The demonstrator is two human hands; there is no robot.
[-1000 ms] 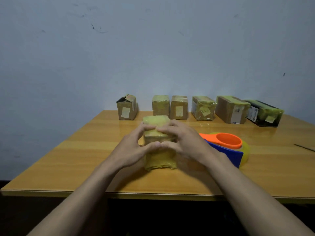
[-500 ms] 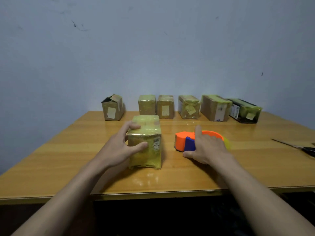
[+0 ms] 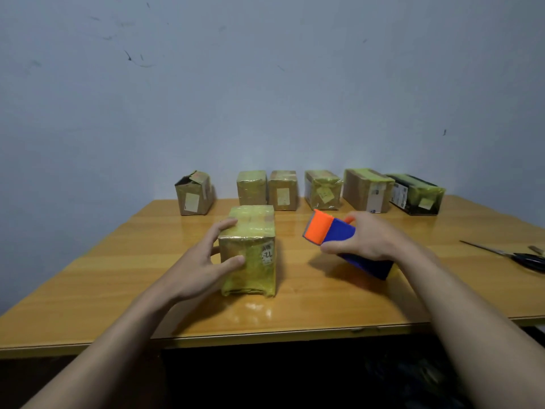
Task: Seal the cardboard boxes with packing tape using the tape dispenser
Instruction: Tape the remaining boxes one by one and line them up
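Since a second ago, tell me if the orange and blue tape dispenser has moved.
Yes. The orange and blue tape dispenser, earlier resting on the wooden table, is now lifted off it, tilted, gripped by the right hand.

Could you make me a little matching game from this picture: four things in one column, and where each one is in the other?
Things:
1. tape dispenser
2. near box
3. scissors
4. open box

Places:
A. left end of the back row
B. flat at the table's right edge
C. held off the table in the right hand
D. steadied by the left hand

Pairs: 1-C, 2-D, 3-B, 4-A
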